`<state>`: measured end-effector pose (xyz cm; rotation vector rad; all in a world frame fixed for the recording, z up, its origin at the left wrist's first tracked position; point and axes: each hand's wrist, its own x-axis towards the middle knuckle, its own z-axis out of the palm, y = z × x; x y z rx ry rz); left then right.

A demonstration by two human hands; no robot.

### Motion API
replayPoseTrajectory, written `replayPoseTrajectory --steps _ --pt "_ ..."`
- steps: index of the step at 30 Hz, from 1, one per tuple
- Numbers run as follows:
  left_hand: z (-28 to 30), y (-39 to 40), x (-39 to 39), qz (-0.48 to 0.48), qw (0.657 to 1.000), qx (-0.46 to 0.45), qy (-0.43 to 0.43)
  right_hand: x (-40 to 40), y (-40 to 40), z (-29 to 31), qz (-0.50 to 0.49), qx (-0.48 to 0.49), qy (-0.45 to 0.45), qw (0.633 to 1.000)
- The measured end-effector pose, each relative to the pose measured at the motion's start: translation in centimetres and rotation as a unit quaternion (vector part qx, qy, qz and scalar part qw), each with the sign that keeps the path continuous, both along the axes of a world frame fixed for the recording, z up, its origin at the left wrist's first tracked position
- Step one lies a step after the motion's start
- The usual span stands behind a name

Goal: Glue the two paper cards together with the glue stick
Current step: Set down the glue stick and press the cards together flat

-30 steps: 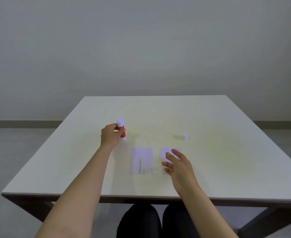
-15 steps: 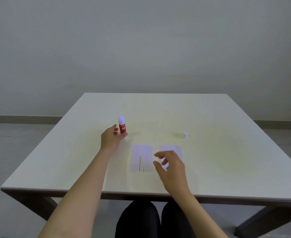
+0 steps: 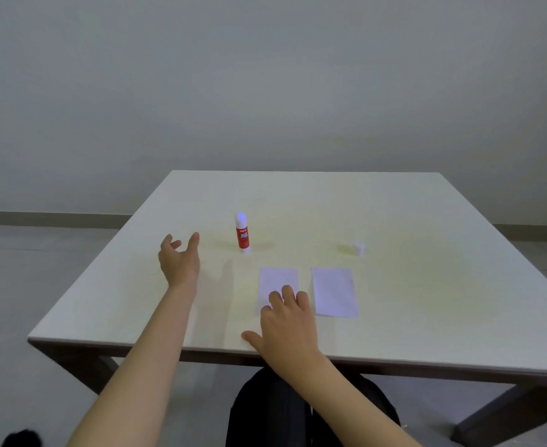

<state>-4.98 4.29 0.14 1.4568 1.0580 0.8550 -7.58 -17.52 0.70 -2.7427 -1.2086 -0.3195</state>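
Observation:
A red glue stick (image 3: 242, 233) stands upright and uncapped on the white table (image 3: 427, 285), its white tip up. Two white paper cards lie side by side nearer me: the left card (image 3: 278, 280) and the right card (image 3: 335, 291). My left hand (image 3: 180, 261) hovers open to the left of the glue stick, apart from it. The fingers of my right hand (image 3: 286, 324) rest spread on the near part of the left card, covering its lower edge.
The small white cap (image 3: 358, 248) of the glue stick lies on the table behind and to the right of the cards. The table's near edge runs just under my right wrist. My dark-clothed knees show below it.
My left hand let go of the glue stick and drew back to the left, leaving it standing. My right hand shifted left from the right card onto the left card.

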Motion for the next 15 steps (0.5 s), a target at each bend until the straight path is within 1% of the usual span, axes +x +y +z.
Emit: replayPoseTrajectory --steps 2,4,8,10,13,15 --pt "0.2 0.3 -0.3 0.002 1.0 0.006 -0.005 -0.6 -0.5 0.2 -0.005 -0.007 -0.024 1.0" --pt "0.3 0.2 -0.3 0.001 1.0 0.009 -0.008 -1.1 -0.8 0.2 0.01 0.008 -0.035 0.999" --pt "0.1 -1.0 -0.1 -0.014 1.0 0.009 -0.008 -1.7 -1.0 -0.2 0.027 -0.008 -0.06 0.998" --pt "-0.1 -1.7 0.0 -0.02 1.0 0.01 -0.009 -1.9 -1.1 -1.0 0.044 0.011 -0.084 0.995" --pt "-0.1 -2.5 0.0 -0.034 0.999 0.01 -0.014 -2.1 -1.0 -1.8 0.066 0.051 -0.094 0.992" --pt "0.2 -2.9 -0.1 -0.061 0.998 0.005 -0.027 -1.9 -1.0 -1.6 0.061 0.086 -0.094 0.99"
